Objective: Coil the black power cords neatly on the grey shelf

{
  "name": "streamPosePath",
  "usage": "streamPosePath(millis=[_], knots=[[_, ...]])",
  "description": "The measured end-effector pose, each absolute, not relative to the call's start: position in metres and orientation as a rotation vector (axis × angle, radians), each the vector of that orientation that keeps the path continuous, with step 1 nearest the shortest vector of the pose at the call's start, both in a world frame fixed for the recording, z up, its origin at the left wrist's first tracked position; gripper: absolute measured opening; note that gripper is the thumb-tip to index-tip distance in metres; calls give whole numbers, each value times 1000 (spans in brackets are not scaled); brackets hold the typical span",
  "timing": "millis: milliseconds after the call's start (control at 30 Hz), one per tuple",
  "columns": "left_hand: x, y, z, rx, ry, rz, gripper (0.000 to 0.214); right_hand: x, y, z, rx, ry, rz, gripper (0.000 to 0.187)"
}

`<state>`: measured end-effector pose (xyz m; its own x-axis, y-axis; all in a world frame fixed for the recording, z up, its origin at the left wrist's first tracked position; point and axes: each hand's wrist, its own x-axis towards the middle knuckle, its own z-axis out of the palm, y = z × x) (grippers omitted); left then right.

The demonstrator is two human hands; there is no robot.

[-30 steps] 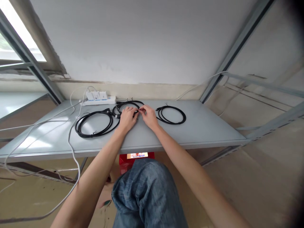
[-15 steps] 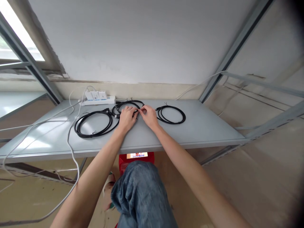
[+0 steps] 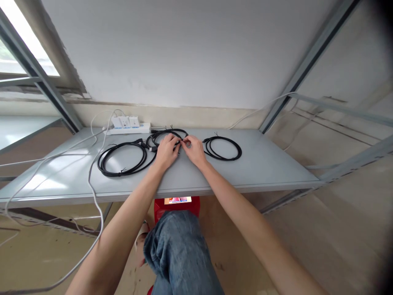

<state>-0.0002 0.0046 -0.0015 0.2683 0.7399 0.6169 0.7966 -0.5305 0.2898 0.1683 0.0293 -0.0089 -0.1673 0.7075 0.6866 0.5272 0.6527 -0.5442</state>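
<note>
Head view: my left hand (image 3: 166, 150) and right hand (image 3: 194, 150) pinch the middle coil (image 3: 170, 131); the left coil (image 3: 121, 174) and right coil (image 3: 225, 159) seem done.

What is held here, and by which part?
Left hand and right hand both pinch the middle cable coil at its right edge; the exact grip is too small to tell.
</note>
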Motion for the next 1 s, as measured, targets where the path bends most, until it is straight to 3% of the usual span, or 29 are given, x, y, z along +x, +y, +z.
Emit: streamPosePath(millis=[1000], knots=[[2,2,1,-2403,-1569,-1104,16,165,27,-6,-983,-1855,274,5]])
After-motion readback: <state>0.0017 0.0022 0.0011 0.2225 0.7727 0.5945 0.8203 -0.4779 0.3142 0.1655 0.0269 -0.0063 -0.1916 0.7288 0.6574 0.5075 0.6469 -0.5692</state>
